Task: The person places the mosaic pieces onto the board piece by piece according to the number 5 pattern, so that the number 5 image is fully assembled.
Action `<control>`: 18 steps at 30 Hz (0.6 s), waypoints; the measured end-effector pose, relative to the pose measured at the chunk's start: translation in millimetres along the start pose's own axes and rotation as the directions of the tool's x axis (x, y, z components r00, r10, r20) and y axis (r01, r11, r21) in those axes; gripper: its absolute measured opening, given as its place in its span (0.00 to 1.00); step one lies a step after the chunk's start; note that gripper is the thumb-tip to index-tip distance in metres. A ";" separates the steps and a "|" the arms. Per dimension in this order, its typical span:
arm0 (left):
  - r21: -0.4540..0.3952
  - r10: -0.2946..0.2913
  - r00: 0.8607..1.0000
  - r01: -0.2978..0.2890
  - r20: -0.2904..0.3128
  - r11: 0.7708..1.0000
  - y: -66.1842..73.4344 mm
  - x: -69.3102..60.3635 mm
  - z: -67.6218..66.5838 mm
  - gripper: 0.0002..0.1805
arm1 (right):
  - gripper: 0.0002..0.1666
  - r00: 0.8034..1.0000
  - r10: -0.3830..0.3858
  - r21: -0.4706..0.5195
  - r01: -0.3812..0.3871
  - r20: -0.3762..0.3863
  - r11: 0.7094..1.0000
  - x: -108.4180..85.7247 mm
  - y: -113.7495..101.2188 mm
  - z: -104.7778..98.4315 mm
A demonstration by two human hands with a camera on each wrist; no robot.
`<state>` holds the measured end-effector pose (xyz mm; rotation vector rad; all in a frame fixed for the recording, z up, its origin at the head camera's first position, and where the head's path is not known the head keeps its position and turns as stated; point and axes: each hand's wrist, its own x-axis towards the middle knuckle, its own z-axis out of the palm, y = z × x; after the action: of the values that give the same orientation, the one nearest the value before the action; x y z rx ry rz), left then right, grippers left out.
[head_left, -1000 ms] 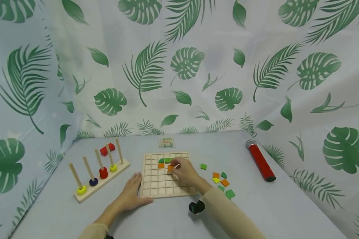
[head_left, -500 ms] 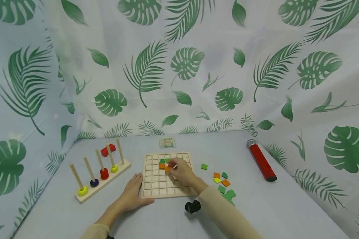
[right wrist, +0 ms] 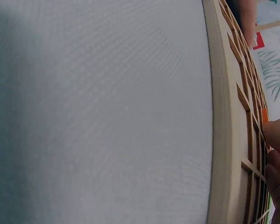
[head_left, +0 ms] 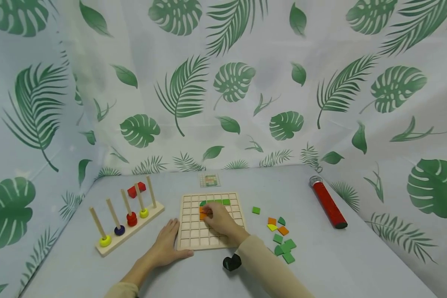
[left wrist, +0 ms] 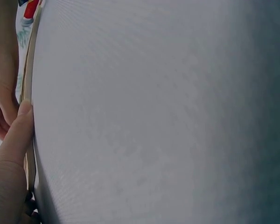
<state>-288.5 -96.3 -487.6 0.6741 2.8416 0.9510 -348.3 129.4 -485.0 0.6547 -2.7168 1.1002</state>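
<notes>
A wooden grid board lies in the middle of the table. My left hand rests at its front left corner with straight fingers along the left side; in the left wrist view, the thumb touches the board's front edge. Over the board, my right hand pinches an orange square tile, just in front of another orange tile. Behind these runs a row with a dark green quarter-round tile and green square tiles, partly hidden by the right hand.
Loose green, orange and yellow tiles lie right of the board. A peg stand with coloured rings is at left, red blocks behind it. A pattern card lies behind the board; a red microphone-like cylinder lies at far right.
My right hand has carried the orange tile leftward and a little toward me, to the cell in front of the other orange tile. The left hand has stayed at the board's corner.
</notes>
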 end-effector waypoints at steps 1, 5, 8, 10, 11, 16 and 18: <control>0.004 -0.002 1.000 0.002 0.002 1.000 -0.2 0.1 0.2 0.62 | 0.15 1.000 -0.001 -0.012 0.001 -0.001 1.000 0.3 0.1 0.3; 0.005 -0.002 1.000 0.002 0.003 1.000 -0.8 0.5 0.6 0.62 | 0.17 1.000 0.016 -0.036 -0.016 0.004 0.999 0.9 -0.8 0.6; 0.003 0.002 1.000 -0.002 0.000 1.000 -1.2 0.4 1.1 0.62 | 0.18 1.000 0.023 -0.043 -0.022 0.006 0.999 0.8 -1.3 0.8; 0.001 0.004 1.000 -0.004 -0.005 1.000 -1.4 0.5 1.4 0.62 | 0.18 1.000 0.018 -0.043 -0.018 0.004 0.999 0.6 -1.7 0.5; 0.002 0.005 1.000 -0.005 -0.004 1.000 -1.0 0.6 1.1 0.62 | 0.18 1.000 0.011 -0.043 -0.011 0.001 0.999 0.6 -1.8 0.3; 0.002 0.003 1.000 -0.003 -0.002 1.000 -0.1 0.6 0.8 0.62 | 0.18 1.000 -0.003 -0.044 0.003 -0.003 0.999 -0.3 -2.4 -0.4; 0.002 0.001 1.000 -0.001 -0.001 1.000 0.2 0.5 0.6 0.62 | 0.18 1.000 -0.007 -0.036 0.007 -0.007 0.999 -0.7 -2.7 -0.8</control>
<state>-288.8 -95.6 -488.0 0.6762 2.8433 0.9494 -346.5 128.6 -482.9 0.6536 -2.7191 1.0474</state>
